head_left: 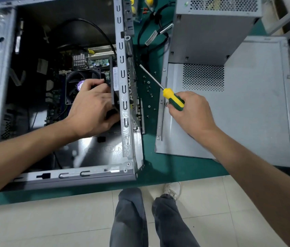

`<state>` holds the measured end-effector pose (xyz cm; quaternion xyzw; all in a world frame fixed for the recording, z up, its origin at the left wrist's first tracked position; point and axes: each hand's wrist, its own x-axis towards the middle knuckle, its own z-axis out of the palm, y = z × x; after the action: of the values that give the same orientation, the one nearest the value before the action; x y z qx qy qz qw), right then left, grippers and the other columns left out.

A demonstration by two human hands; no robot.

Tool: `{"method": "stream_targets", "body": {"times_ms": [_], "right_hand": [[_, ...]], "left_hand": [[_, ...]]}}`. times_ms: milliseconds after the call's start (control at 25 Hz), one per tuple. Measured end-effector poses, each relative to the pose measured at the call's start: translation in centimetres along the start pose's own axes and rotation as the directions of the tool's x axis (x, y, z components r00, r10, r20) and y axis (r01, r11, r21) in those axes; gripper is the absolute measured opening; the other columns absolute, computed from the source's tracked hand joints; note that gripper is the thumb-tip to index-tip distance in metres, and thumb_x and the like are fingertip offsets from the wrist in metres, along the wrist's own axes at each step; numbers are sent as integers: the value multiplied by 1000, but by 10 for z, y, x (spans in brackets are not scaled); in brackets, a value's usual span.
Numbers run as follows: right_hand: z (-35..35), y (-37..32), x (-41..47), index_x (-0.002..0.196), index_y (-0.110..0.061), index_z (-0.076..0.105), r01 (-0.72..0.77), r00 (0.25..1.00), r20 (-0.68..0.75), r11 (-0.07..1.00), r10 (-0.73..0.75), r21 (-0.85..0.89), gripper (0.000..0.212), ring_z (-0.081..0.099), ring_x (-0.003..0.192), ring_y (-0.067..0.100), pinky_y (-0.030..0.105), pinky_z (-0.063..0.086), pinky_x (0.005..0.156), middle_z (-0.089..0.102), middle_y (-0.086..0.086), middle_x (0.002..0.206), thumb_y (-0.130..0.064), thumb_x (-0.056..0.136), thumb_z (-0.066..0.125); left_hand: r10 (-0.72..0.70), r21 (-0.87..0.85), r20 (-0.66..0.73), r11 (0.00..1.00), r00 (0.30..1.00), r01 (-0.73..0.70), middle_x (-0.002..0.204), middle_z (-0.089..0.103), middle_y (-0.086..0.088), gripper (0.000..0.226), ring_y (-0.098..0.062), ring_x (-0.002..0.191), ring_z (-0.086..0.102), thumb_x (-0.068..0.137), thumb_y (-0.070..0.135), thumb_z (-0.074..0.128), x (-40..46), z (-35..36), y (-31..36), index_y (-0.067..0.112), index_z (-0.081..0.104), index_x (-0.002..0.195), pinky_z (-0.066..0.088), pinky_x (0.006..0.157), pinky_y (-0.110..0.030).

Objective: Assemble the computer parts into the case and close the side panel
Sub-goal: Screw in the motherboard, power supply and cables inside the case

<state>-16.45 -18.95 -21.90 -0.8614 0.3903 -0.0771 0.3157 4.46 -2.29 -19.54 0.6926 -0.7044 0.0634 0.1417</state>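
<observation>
left hand (91, 111) grips dark part (113, 86) in case (126, 97), fingertips hidden | right hand (192, 113) grips screwdriver (173, 98)

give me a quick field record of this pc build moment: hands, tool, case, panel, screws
left hand: inside the case, gripping a dark part beside the fan
right hand: holds the screwdriver, tip up and away
case: open, lying on the green mat
side panel: off, flat on the mat, right of the case
screws: loose between case and panel

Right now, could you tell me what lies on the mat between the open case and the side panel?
Head view: small loose screws scattered on the green mat.
</observation>
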Motion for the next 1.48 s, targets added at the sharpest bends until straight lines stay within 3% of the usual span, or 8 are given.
{"method": "stream_targets", "body": {"times_ms": [200,360,560,640,760,880,1120,1480], "right_hand": [[5,-5,2,82,-18,66,-30,999,-40,999,28,-44,14,50,62,22,27,30,50,55,-1,69,-29,91,64],[10,0,-2,89,-13,60,21,996,-86,997,-28,-78,14,46,72,21,32,35,60,50,-1,84,-26,95,58],[4,2,-8,86,-5,54,-20,968,-240,981,67,194,22,45,71,20,34,35,64,53,4,83,-24,98,56],[1,-3,-14,90,-5,62,-36,968,-225,947,113,319,20,50,71,22,38,43,67,59,8,82,-24,96,59],[1,-20,-21,86,-21,69,-60,983,-120,862,138,504,5,53,62,12,24,46,61,64,-1,75,-20,90,67],[8,-35,-23,84,-28,71,-110,989,-11,782,148,614,11,48,55,3,14,43,57,59,-12,62,-17,87,72],[25,-49,-24,84,-17,70,-182,982,75,778,172,601,11,46,56,12,30,45,53,61,10,69,-27,90,70],[46,-61,-28,82,-30,71,-264,926,49,550,375,792,8,66,68,16,29,56,66,70,-5,73,-22,82,74]], "left_hand": [[-19,37,47,999,999,17,65,59,0,31,-19,78,46,82,40,52,-1,0,0,16,64,66,28,94,-35],[-27,52,58,998,998,24,66,61,-3,35,-21,80,47,83,40,51,-1,0,-1,13,66,68,28,95,-36],[-25,56,69,998,997,21,67,63,-3,36,-25,79,54,83,41,52,0,0,0,12,68,69,28,95,-35],[-44,61,73,997,996,40,66,64,-3,37,-24,77,55,83,40,52,-1,0,0,11,68,67,28,96,-35],[-76,70,75,995,994,71,63,63,-4,38,-22,74,54,82,38,52,0,0,0,9,67,63,28,94,-34],[-91,72,67,994,994,86,61,63,-4,35,-24,72,56,81,34,51,2,0,2,9,68,61,29,92,-34],[-98,61,33,994,995,96,59,61,-3,35,-16,74,45,82,30,49,1,2,2,9,65,58,29,91,-32],[-69,56,20,996,997,68,59,57,2,30,-14,74,43,79,33,55,1,4,-1,13,61,57,29,89,-32]]}}
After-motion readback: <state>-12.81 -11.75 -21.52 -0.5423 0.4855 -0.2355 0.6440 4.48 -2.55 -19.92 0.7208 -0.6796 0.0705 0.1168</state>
